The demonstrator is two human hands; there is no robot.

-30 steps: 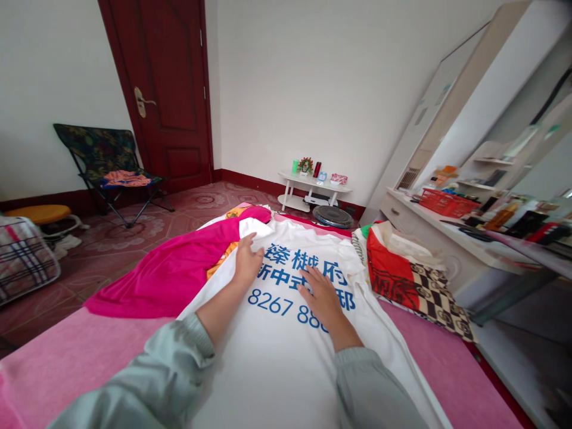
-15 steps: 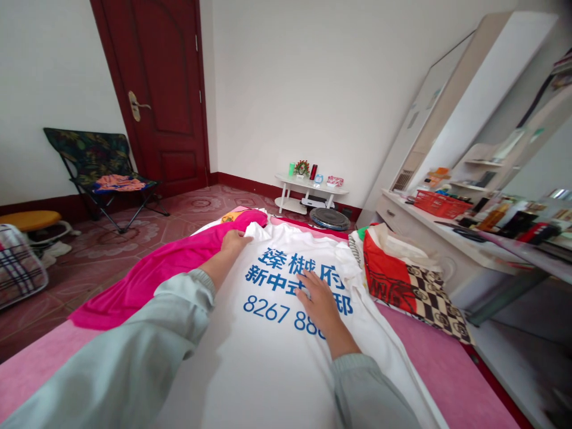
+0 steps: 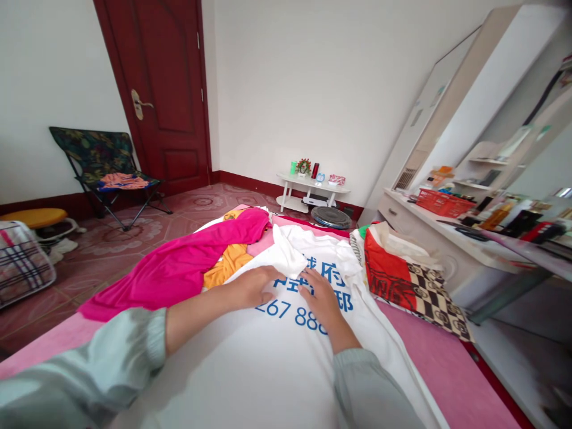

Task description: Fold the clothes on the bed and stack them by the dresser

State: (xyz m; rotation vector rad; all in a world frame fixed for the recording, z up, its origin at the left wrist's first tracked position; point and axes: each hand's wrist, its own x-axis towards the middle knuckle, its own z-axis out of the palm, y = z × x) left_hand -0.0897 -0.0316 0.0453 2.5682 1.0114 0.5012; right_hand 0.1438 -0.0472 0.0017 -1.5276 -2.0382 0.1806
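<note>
A white T-shirt (image 3: 250,363) with blue characters and digits lies spread over the pink bed cover. Its far left part is turned inward as a flap (image 3: 288,257) that covers some of the print. At the edge of this flap my left hand (image 3: 255,287) has its fingers curled on the cloth, the fingertips partly hidden. My right hand (image 3: 319,295) rests on the print with fingers spread and flat, close to the flap's tip.
Left of the shirt lie a magenta garment (image 3: 179,262) and an orange cloth (image 3: 230,263). On the right is a patterned red and checked cloth (image 3: 402,280). A dressing table (image 3: 402,208) with a red basket (image 3: 444,203) stands beside the bed; a folding chair (image 3: 96,152) is by the door.
My left hand has brought the shirt's left shoulder part inward and toward me, uncovering the orange cloth. My right hand has stayed nearly in place.
</note>
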